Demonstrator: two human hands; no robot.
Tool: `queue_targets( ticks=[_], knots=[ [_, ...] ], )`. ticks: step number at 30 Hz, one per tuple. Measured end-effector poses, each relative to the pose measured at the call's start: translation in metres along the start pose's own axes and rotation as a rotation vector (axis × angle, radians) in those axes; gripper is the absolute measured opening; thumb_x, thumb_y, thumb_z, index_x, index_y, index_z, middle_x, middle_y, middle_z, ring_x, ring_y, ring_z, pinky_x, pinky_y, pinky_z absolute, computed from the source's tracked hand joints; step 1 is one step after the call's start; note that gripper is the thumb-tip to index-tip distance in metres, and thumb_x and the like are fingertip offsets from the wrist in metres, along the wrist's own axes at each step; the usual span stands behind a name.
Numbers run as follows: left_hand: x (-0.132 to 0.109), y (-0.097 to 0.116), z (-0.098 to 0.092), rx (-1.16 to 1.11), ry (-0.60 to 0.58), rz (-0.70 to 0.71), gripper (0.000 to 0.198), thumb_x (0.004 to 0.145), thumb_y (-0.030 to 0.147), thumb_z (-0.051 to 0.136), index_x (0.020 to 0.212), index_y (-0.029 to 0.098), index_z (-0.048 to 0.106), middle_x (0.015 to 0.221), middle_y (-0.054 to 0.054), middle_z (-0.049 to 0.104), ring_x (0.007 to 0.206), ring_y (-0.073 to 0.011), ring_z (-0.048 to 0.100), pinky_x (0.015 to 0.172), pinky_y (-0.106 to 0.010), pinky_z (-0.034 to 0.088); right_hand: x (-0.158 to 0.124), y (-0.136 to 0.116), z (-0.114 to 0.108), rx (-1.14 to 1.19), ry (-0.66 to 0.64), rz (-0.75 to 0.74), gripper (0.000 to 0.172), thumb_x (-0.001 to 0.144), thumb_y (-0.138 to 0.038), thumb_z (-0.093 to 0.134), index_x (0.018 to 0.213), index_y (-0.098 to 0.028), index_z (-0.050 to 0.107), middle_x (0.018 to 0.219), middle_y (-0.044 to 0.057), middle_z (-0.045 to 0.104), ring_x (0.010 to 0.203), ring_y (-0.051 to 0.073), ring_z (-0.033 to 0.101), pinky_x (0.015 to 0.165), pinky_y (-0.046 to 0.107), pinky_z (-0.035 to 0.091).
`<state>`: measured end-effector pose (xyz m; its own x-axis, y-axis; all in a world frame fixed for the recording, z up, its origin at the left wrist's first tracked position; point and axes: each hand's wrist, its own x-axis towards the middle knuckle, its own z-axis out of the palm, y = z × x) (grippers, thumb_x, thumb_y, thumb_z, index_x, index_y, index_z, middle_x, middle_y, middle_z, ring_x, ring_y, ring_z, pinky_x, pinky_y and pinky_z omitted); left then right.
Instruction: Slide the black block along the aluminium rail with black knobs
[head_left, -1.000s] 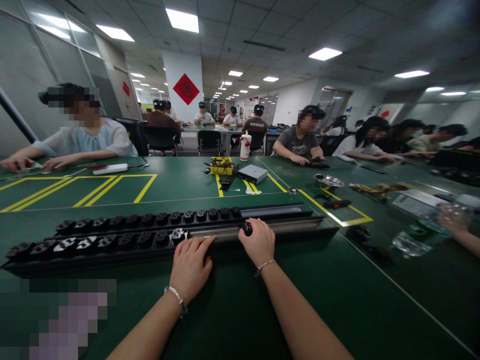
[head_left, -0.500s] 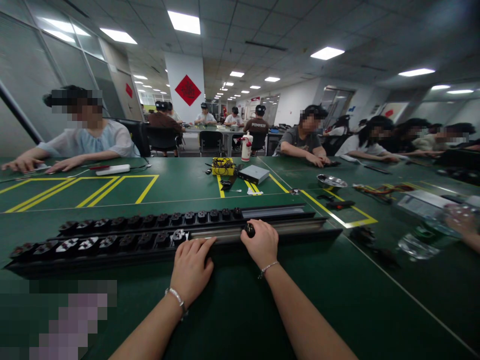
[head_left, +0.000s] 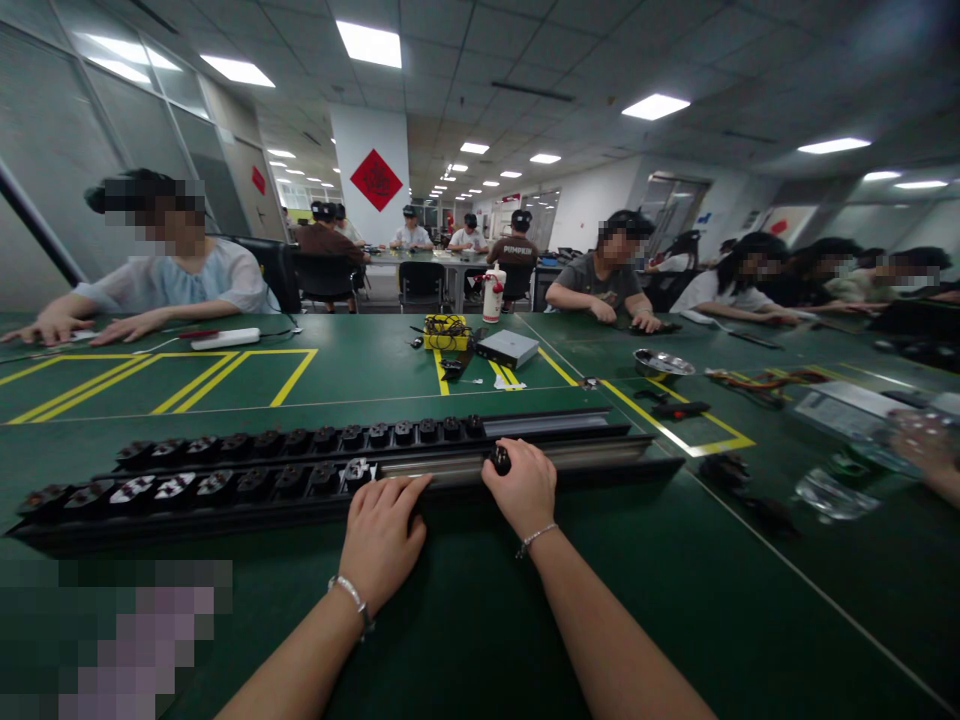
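Observation:
Two long black power track rails (head_left: 600,455) lie side by side across the green table in front of me. Black socket modules (head_left: 251,483) sit in a row along the left part of each, several with lighter faces. My left hand (head_left: 384,530) rests on the near rail's front edge, fingers stretched out flat, beside a white-faced module (head_left: 358,472). In my right hand (head_left: 525,487), thumb and fingers close round a small black socket module (head_left: 499,459) with metal contacts, held at the rail's bare metallic channel. The underside of that module is hidden.
Beyond the rails stand a yellow box with black cable (head_left: 446,332), a grey box (head_left: 508,348) and a white bottle (head_left: 493,295). A metal bowl (head_left: 663,362), dark parts and a clear plastic bag (head_left: 836,495) lie to the right. A co-worker's hand (head_left: 926,440) reaches in there.
My hands and the rails stay in place. Across the table, the person in grey has spread their hands apart. At the right, the clear plastic and the co-worker's hand have shifted.

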<state>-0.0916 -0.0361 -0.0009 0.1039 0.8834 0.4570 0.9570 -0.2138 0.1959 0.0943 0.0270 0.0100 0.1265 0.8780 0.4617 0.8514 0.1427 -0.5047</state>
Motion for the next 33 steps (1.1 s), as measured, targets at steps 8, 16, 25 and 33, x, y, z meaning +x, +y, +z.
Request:
queue_targets(
  ticks=[8,16,25,33],
  knots=[
    [-0.0008,-0.0008,0.0011,0.000,0.003,-0.002,0.047,0.075,0.018,0.047,0.121,0.029,0.051,0.109,-0.002,0.061,0.104,-0.0212,0.050,0.098,-0.042,0.031,0.0009,0.0021,0.0001,0.003,-0.013,0.003,0.029,0.072,-0.030,0.053,0.098,-0.022,0.063,0.105,0.005,0.065,0.111,0.023,0.049,0.093,0.037,0.030],
    [-0.0009,-0.0015,0.0018,0.001,0.003,-0.003,0.046,0.076,0.018,0.046,0.121,0.028,0.051,0.110,-0.002,0.061,0.105,-0.0209,0.050,0.099,-0.042,0.030,0.0014,0.0031,-0.0006,0.024,-0.028,0.005,0.028,0.073,-0.030,0.052,0.097,-0.022,0.064,0.105,0.006,0.065,0.112,0.023,0.049,0.094,0.038,0.030],
    [-0.0005,-0.0018,0.0024,-0.004,0.004,0.000,0.046,0.076,0.018,0.047,0.120,0.029,0.051,0.109,-0.002,0.061,0.104,-0.0208,0.051,0.099,-0.043,0.031,0.0015,0.0008,-0.0034,0.020,-0.055,0.019,0.030,0.075,-0.031,0.051,0.100,-0.021,0.063,0.107,0.006,0.064,0.112,0.023,0.048,0.094,0.039,0.030],
    [0.0000,-0.0003,0.0004,-0.005,-0.001,-0.002,0.046,0.076,0.017,0.046,0.121,0.028,0.051,0.109,-0.003,0.061,0.105,-0.0211,0.051,0.099,-0.043,0.031,0.0014,0.0009,-0.0031,0.023,-0.056,0.020,0.030,0.074,-0.030,0.051,0.101,-0.021,0.062,0.109,0.006,0.064,0.113,0.023,0.048,0.094,0.039,0.030]
  ],
)
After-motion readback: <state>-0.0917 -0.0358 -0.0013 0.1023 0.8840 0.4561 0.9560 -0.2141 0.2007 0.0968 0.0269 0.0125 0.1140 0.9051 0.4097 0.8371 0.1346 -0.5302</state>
